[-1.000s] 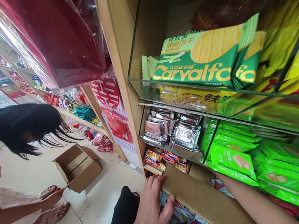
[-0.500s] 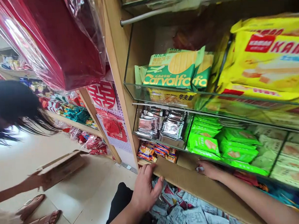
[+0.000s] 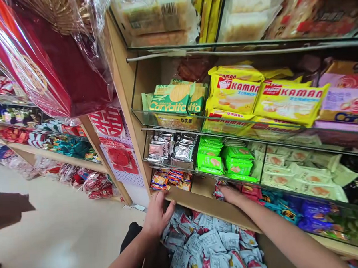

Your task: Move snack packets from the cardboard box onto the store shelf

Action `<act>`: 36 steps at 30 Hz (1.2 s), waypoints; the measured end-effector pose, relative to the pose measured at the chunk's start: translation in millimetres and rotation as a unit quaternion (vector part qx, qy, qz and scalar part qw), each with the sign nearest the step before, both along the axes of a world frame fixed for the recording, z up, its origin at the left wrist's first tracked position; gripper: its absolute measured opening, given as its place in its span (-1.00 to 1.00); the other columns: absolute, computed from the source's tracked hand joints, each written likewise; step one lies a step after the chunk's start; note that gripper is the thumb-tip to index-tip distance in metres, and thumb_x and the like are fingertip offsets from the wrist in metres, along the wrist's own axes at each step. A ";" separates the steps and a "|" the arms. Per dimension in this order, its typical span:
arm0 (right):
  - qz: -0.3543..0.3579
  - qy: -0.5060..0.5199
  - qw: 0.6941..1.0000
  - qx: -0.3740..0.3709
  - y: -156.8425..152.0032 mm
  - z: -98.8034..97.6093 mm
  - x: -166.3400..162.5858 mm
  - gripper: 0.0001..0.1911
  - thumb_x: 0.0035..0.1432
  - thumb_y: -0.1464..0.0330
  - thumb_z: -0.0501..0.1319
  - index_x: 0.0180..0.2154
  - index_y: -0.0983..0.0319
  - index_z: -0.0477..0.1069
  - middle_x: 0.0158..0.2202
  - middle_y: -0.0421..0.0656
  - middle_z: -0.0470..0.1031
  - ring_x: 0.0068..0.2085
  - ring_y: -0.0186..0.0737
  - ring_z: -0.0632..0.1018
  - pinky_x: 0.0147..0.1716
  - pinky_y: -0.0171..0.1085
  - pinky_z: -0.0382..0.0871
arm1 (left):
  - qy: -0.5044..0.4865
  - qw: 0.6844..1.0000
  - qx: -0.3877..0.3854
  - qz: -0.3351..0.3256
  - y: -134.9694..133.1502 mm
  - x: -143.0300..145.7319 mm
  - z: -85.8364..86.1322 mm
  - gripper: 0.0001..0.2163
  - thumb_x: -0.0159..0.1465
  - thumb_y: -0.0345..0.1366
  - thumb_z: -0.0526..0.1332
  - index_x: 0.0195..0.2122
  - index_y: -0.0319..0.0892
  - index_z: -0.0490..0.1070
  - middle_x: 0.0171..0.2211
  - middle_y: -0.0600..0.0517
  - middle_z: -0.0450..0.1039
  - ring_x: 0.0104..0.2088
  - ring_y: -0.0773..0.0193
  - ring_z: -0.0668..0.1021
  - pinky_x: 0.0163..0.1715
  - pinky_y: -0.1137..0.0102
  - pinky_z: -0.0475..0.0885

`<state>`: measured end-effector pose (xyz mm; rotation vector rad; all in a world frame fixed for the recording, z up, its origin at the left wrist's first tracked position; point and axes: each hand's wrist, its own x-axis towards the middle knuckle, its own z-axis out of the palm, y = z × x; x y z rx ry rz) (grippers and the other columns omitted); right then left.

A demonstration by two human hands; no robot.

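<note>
An open cardboard box (image 3: 200, 201) full of small white, blue and red snack sachets (image 3: 209, 244) stands against the bottom shelf in front of me. My left hand (image 3: 157, 213) grips the box's left upper edge, fingers curled over the rim and thumb spread. My right hand (image 3: 230, 193) reaches across the box's raised flap into the low shelf compartment. Its fingers are closed among small red packets (image 3: 218, 191); what they hold is hidden.
Glass-fronted shelves hold green Carvalfo packs (image 3: 171, 99), yellow Kaman packs (image 3: 235, 93), silver packets (image 3: 174, 150) and bright green packs (image 3: 216, 160). A red gift box in plastic wrap (image 3: 58, 72) overhangs at upper left. Another person's cardboard box (image 3: 7, 207) shows at the left edge above the tiled floor.
The view has pulled back and tilted up, showing more shelves. The other person has lifted their cardboard box and moved off left. My right hand has come forward along the flap to the red packets.
</note>
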<state>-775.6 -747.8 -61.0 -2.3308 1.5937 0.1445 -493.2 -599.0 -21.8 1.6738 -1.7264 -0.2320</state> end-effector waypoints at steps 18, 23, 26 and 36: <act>-0.110 -0.425 0.881 -0.177 175.6 83.4 -35.2 -0.65 0.06 0.27 0.12 -0.06 0.14 0.25 -0.13 -0.09 0.39 -0.12 -0.15 0.41 -0.15 -0.19 0.28 | -0.029 0.986 -0.141 -0.086 21.9 -38.2 32.8 -0.58 0.14 -0.30 0.09 0.05 -0.17 0.10 0.04 -0.14 0.17 0.08 0.09 0.20 0.06 0.13 0.11; -0.162 -0.618 0.769 0.024 212.9 83.1 9.3 -0.63 -0.08 0.26 0.25 -0.19 0.19 0.25 -0.28 -0.14 0.43 -0.24 -0.21 0.44 -0.28 -0.28 0.33 | 0.143 0.950 0.016 -0.276 50.8 -108.9 60.0 -0.70 0.13 -0.23 0.11 -0.11 -0.17 0.28 -0.24 -0.04 0.39 -0.24 0.24 0.44 -0.23 0.36 0.34; -0.251 -0.683 0.685 0.016 218.6 75.2 29.6 -0.71 -0.03 0.20 0.20 -0.27 0.21 0.26 -0.43 -0.21 0.38 -0.41 -0.30 0.41 -0.44 -0.35 0.30 | 0.280 0.935 0.091 -0.200 54.4 -131.3 56.6 -0.75 0.18 -0.13 0.03 -0.33 -0.21 0.35 -0.48 0.06 0.39 -0.46 0.35 0.42 -0.42 0.45 0.33; -0.326 -0.517 0.779 -0.138 220.9 52.9 33.3 -0.63 0.13 0.10 -0.07 -0.54 0.21 0.17 -0.62 -0.27 0.20 -0.55 -0.34 0.25 -0.55 -0.37 0.13 | 0.294 0.928 0.145 -0.175 60.2 -123.5 37.3 -0.56 0.25 -0.08 -0.15 -0.19 -0.23 0.41 -0.32 -0.05 0.49 -0.30 0.24 0.48 -0.24 0.38 0.33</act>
